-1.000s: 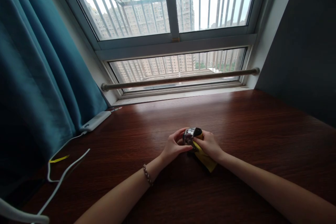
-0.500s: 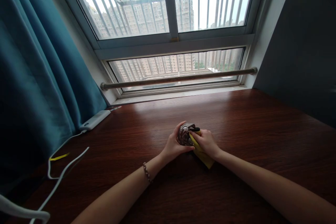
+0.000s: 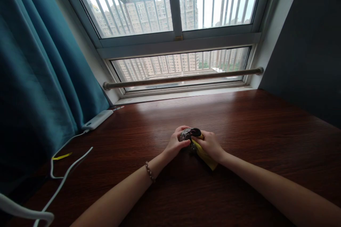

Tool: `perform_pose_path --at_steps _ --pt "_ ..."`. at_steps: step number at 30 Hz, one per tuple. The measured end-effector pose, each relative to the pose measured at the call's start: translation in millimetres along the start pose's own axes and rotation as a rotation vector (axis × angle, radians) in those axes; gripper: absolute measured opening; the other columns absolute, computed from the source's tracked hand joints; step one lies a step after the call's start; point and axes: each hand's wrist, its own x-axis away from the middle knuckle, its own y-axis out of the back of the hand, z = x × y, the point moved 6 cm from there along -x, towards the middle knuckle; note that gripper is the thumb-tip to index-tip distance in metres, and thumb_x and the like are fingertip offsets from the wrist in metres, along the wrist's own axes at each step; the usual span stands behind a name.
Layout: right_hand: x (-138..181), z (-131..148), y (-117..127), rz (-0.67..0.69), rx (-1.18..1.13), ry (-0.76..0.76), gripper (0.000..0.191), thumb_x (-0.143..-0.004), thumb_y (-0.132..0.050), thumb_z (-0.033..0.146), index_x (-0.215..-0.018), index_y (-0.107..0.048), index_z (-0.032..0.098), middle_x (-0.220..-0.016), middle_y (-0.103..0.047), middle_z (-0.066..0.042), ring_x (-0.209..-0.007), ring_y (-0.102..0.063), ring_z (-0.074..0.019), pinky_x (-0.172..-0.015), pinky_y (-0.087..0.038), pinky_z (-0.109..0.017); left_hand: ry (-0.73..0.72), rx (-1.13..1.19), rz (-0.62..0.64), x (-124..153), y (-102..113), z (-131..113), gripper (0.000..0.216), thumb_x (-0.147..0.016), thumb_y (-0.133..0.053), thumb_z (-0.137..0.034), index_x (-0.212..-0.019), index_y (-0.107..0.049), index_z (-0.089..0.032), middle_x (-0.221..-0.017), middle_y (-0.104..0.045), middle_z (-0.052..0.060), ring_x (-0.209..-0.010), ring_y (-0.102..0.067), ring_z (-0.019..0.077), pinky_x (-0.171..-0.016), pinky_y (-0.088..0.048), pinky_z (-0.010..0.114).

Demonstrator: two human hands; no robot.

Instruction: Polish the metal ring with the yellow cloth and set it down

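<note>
Because the shiny dark object [image 3: 185,134] looks rounded and slick, the left hand [image 3: 174,143] probably wraps it to keep it from slipping; in the head view it sits between both hands over the table [image 3: 186,198], and whether it touches the wood cannot be told. Taking it as the hub of a clock, the left hand lies towards eight, clasping, fingers curved over the far side and thumb on the near side. The right hand [image 3: 211,145], between three and four, pinches a yellow cloth-like piece [image 3: 205,158] against the object, most fingers hidden; the rest trails towards five, likely because only one end is gripped. A long white case [image 3: 98,120] lies between nine and ten by the blue curtain [image 3: 61,60], perhaps set aside to leave the hands room. Counted: two hands, one shiny object with one black part [image 3: 196,132], one cloth-like piece, one thin yellow strip [image 3: 62,156] at nine, one case, one rail [image 3: 181,78] at twelve, one bracelet [image 3: 149,172], and at least two white cords [image 3: 62,182] between eight and nine, their joins unclear
</note>
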Motion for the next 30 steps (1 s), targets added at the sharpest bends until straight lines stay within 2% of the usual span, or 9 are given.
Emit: perform_pose_path --at_steps 3,8,10,13,16,18,23,27,30 --pt "0.2 -0.2 -1.5 0.016 0.038 -0.011 0.025 -0.077 -0.063 0.038 -0.086 -0.063 0.014 -0.081 -0.065 -0.004 -0.073 -0.057 -0.0175 -0.065 -0.034 -0.026 0.011 -0.014 0.035 2.9 -5.6 -1.2 0.054 -0.068 -0.065 -0.061 -0.097 -0.071 -0.015 -0.116 -0.059 0.013 -0.118 -0.050 0.0314 -0.105 -0.037 0.042" --pt "-3.2 -6.4 -0.3 -0.069 0.014 -0.060 0.029 -0.083 -0.057 0.041 -0.079 -0.061 0.013 -0.079 -0.065 -0.007 -0.072 -0.057 -0.0175 -0.066 -0.035 -0.026 0.019 0.020 -0.043 5.0 -6.4 5.4 0.064 -0.082 -0.045 -0.065 -0.115 -0.059 -0.012 -0.118 -0.057 0.015 -0.113 -0.054 0.0273 -0.102 -0.041 0.041" --pt "-6.4 -9.6 1.2 -0.101 0.023 -0.081 0.031 -0.085 -0.054 0.042 -0.079 -0.064 0.013 -0.080 -0.066 -0.007 -0.074 -0.058 -0.0180 -0.067 -0.034 -0.027 0.008 0.046 -0.015 6.5 -10.2 6.2 0.071 -0.077 -0.056 -0.063 -0.127 -0.048 -0.014 -0.126 -0.054 0.015 -0.115 -0.054 0.0278 -0.100 -0.044 0.039" --pt "-10.8 -13.3 2.9 -0.112 0.043 -0.103 0.036 -0.087 -0.050 0.043 -0.075 -0.066 0.013 -0.077 -0.065 -0.008 -0.072 -0.057 -0.0190 -0.066 -0.031 -0.028 -0.007 0.057 0.049 9.5 -17.8 4.8 0.101 -0.058 -0.083 -0.039 -0.141 -0.029 -0.020 -0.136 -0.048 0.014 -0.122 -0.051 0.0286 -0.101 -0.045 0.037" --pt "-11.6 -12.9 2.7 -0.087 0.034 -0.093 0.040 -0.086 -0.051 0.047 -0.074 -0.067 0.013 -0.074 -0.065 -0.007 -0.070 -0.058 -0.0184 -0.064 -0.031 -0.028 -0.015 0.051 0.023 10.0 -18.7 2.7 0.107 -0.059 -0.083 -0.026 -0.145 -0.019 -0.023 -0.135 -0.049 0.013 -0.122 -0.052 0.0250 -0.105 -0.042 0.037" --pt "-10.1 -11.6 2.9 -0.078 0.013 -0.083 0.039 -0.084 -0.053 0.049 -0.076 -0.068 0.014 -0.075 -0.066 -0.005 -0.071 -0.059 -0.0172 -0.064 -0.033 -0.027 -0.019 0.062 0.014 8.8 -17.9 1.4 0.102 -0.061 -0.082 -0.025 -0.143 -0.021 -0.023 -0.129 -0.054 0.011 -0.116 -0.057 0.0226 -0.103 -0.044 0.036" --pt "-5.9 -11.0 6.9 -0.100 -0.041 -0.118 0.030 -0.080 -0.059 0.044 -0.085 -0.068 0.016 -0.083 -0.067 -0.003 -0.079 -0.061 -0.0169 -0.068 -0.037 -0.025 -0.012 0.066 0.002 6.1 -13.1 -1.1 0.088 -0.057 -0.083 -0.022 -0.133 -0.038 -0.017 -0.123 -0.060 0.012 -0.113 -0.059 0.0235 -0.098 -0.048 0.034" --pt "-4.7 -9.4 8.5 -0.102 -0.027 -0.127 0.022 -0.077 -0.063 0.036 -0.083 -0.064 0.015 -0.082 -0.066 -0.002 -0.077 -0.060 -0.0157 -0.067 -0.037 -0.024 -0.004 0.053 0.025 7.9 -12.9 -3.5 0.084 -0.056 -0.084 -0.021 -0.130 -0.044 -0.016 -0.119 -0.063 0.011 -0.108 -0.061 0.0234 -0.096 -0.049 0.033" --pt "-4.4 -8.7 9.8 -0.133 0.004 -0.121 0.023 -0.076 -0.064 0.037 -0.077 -0.062 0.015 -0.076 -0.065 -0.002 -0.071 -0.059 -0.0149 -0.063 -0.035 -0.025 0.003 0.058 0.041 9.7 -14.3 -3.0 0.085 -0.056 -0.084 -0.020 -0.130 -0.044 -0.016 -0.119 -0.063 0.011 -0.106 -0.062 0.0232 -0.093 -0.050 0.032"
